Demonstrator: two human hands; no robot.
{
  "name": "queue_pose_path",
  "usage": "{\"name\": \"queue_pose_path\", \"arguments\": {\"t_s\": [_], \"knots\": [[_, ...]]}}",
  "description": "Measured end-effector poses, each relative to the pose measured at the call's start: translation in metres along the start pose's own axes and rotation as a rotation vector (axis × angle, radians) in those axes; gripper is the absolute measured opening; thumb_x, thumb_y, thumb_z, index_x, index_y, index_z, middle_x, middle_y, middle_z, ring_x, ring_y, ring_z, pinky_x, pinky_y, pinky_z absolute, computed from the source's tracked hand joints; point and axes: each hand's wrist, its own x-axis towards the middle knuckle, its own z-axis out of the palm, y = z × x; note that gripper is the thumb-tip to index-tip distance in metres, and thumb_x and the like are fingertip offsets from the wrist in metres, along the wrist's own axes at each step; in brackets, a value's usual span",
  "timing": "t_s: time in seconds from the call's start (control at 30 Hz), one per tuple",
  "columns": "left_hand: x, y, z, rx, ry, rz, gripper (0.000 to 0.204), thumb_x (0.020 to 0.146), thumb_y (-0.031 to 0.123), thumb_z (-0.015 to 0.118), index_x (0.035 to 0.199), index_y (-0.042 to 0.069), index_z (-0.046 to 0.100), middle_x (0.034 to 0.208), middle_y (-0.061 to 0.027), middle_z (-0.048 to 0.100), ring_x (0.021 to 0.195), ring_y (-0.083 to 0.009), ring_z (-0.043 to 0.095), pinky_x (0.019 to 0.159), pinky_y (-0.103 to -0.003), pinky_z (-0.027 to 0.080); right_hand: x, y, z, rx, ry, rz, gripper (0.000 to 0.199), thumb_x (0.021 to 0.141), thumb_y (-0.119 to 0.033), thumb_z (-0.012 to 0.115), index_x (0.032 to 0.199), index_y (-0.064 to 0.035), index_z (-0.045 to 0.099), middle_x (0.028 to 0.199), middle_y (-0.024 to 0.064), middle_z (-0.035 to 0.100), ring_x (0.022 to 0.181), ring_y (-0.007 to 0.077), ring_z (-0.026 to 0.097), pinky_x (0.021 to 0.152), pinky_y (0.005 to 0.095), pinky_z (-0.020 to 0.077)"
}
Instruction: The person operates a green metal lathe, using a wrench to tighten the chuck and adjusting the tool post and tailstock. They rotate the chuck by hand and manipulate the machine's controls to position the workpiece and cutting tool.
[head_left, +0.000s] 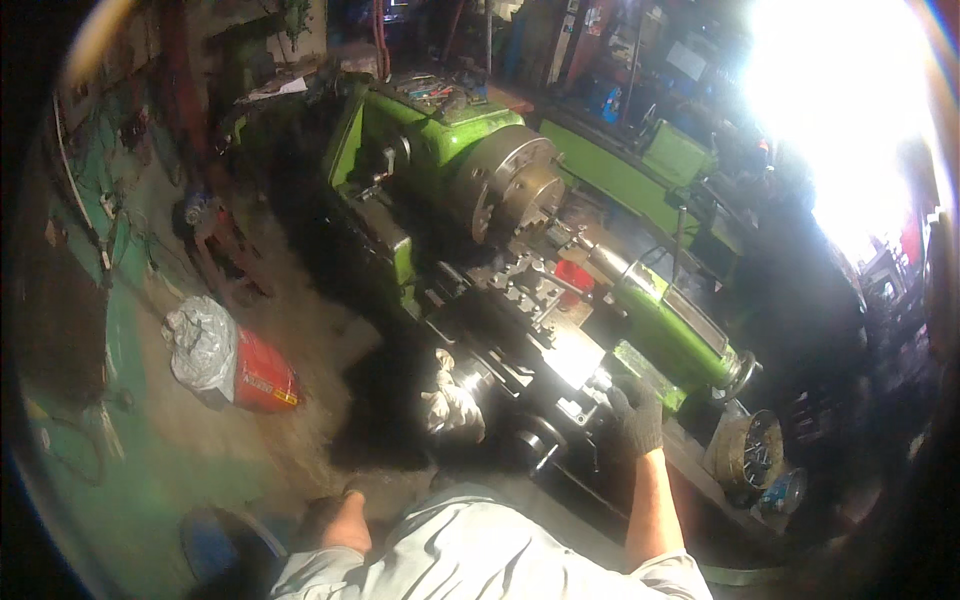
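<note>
My right hand (640, 418), in a grey knit glove, reaches to the carriage of a green metal lathe (440, 125). Its fingers are closed at a small slide handle (600, 381), partly hidden by the glove. Of my left arm (348, 525), only a short bare stretch shows beside my shirt; the hand is lost in shadow, so its fingers cannot be made out. A crumpled whitish cloth or glove (452, 405) sits at the carriage front. Behind it are the toolpost (525, 282) and the large round chuck (515, 190). A thin metal piece (565, 232) lies between chuck and tailstock (670, 325).
A handwheel (535, 443) juts out near my body. A red thing (573, 278) sits behind the toolpost. On the left floor stands a red and silver bag (262, 370). A round tin (750, 450) of metal pieces stands at right. Bright glare fills the upper right.
</note>
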Motion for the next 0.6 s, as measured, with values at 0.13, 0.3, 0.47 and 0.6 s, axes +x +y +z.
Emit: {"name": "queue_pose_path", "arguments": {"t_s": [0.13,0.3,0.47,0.6], "knots": [[0.001,0.013,-0.054,-0.029,0.076,0.017,0.042,0.104,0.030,0.054,0.137,0.008,0.067,0.139,-0.0214,0.067,0.128,-0.0412,0.065,0.104,-0.049,0.054,0.056,-0.017,0.041,0.063,0.117,-0.013,0.038,0.091,-0.032,0.075,0.116,-0.0030,0.074,0.112,0.0170,0.073,0.098,0.0281,0.072,0.086,0.0400,0.0566],[-0.004,0.023,-0.128,0.038,0.102,-0.001,0.042,0.104,0.030,0.054,0.137,0.009,0.067,0.138,-0.0213,0.067,0.128,-0.0411,0.065,0.104,-0.049,0.054,0.124,-0.050,0.085,0.051,0.312,-0.113,0.035,0.091,-0.024,0.075,0.119,-0.0045,0.071,0.111,0.0165,0.068,0.107,0.0334,0.067,0.094,0.0428,0.0523],[-0.002,0.031,-0.173,0.045,0.113,-0.038,0.041,0.103,0.030,0.054,0.137,0.009,0.067,0.138,-0.0211,0.067,0.128,-0.0410,0.065,0.104,-0.049,0.054,0.202,-0.062,0.133,-0.251,0.290,-0.157,0.030,0.096,-0.030,0.070,0.115,-0.0069,0.073,0.113,0.0161,0.069,0.112,0.0375,0.064,0.097,0.0485,0.0506],[0.009,0.039,-0.200,0.078,0.099,-0.046,0.041,0.103,0.030,0.054,0.137,0.009,0.068,0.138,-0.0210,0.067,0.127,-0.0409,0.065,0.104,-0.049,0.054,0.227,-0.050,0.153,-0.447,0.092,0.089,0.026,0.098,-0.032,0.065,0.107,-0.0081,0.072,0.110,0.0186,0.071,0.106,0.0413,0.069,0.091,0.0531,0.0546]]}}
